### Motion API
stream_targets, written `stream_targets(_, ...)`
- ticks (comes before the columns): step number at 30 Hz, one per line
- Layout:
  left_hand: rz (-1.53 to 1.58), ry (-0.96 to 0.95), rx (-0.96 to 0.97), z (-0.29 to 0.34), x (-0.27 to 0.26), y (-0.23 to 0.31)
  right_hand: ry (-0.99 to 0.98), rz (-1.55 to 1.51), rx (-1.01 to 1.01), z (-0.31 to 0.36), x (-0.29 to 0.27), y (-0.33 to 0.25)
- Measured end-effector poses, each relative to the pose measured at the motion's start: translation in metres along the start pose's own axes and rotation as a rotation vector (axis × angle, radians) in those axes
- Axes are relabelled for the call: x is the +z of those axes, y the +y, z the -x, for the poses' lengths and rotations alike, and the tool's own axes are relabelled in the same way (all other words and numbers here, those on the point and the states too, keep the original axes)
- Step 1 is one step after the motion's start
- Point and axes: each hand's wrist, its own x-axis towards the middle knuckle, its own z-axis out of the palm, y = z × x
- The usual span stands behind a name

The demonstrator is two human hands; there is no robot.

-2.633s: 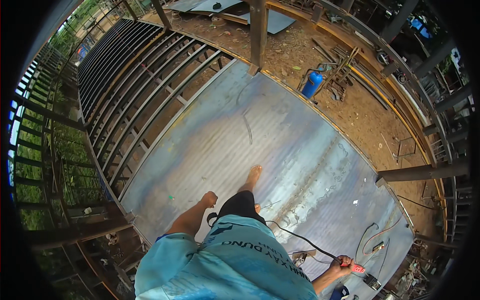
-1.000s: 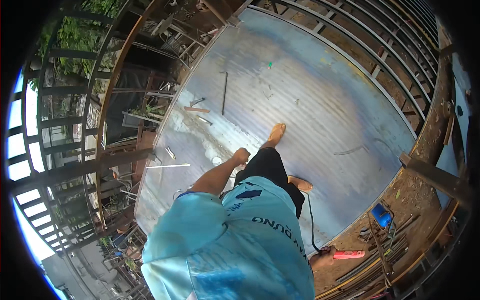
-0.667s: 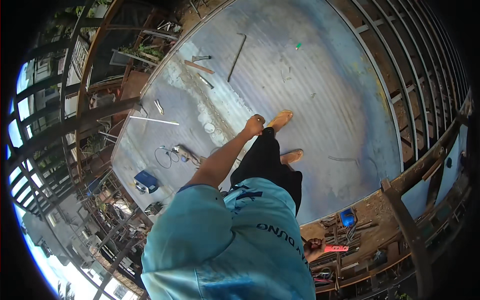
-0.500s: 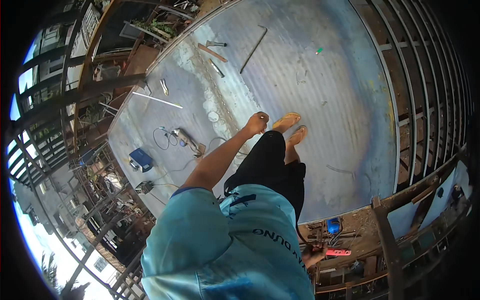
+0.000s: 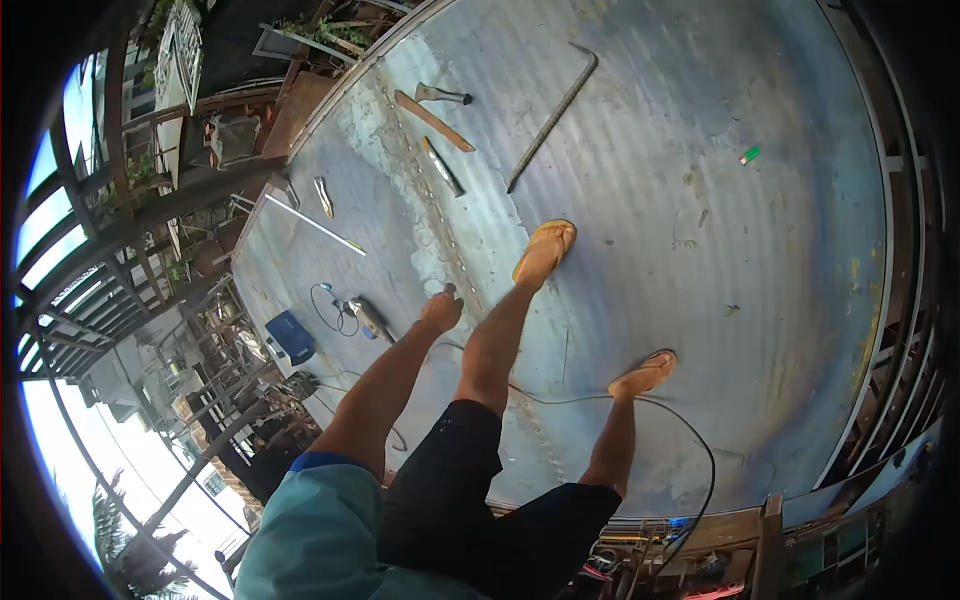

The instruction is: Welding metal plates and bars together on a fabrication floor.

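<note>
My left hand [image 5: 440, 309] hangs over the metal sheet floor [image 5: 620, 300], fingers curled closed. What they hold, if anything, is too small to make out. Beside it lies an angle grinder [image 5: 370, 320]; its cord loops near a blue box [image 5: 290, 338]. My right hand is out of view. A black cable [image 5: 700, 430] runs behind my legs and curves down to the lower edge, where a red object [image 5: 715, 592] shows in part. My feet, in yellow flip-flops [image 5: 548, 245], stand wide apart, the left one forward.
Ahead lie a bent metal bar [image 5: 553, 117], a hammer [image 5: 443, 94], a flat brown strip [image 5: 433, 122] and a slim metal tool [image 5: 442, 166]. Pliers [image 5: 322, 197] and a white straight strip [image 5: 315, 224] lie left, a green lighter [image 5: 749, 155] right. Dark open beams [image 5: 905, 220] border the sheet.
My legs have parted into a stride. The left hand has moved left and lower in view, toward the grinder. My right hand, earlier seen with a red-handled thing, has left the view.
</note>
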Motion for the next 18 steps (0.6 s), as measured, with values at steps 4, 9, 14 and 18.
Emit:
stream_targets(4,0.130,0.407,0.083,-0.229,-0.053,0.019,0.017,0.218,-0.006,0.009,0.087,0.057)
stream_targets(9,0.201,0.244,0.331,-0.497,-0.125,-0.057,0.163,0.247,0.141,0.082,0.066,0.132)
stream_targets(14,-0.008,0.248,0.321,-0.563,-0.058,-0.015,0.145,0.171,0.392,0.160,0.058,0.184)
stream_targets(18,0.039,0.211,0.238,-0.457,0.026,0.044,0.180,0.138,0.367,0.181,0.048,0.159)
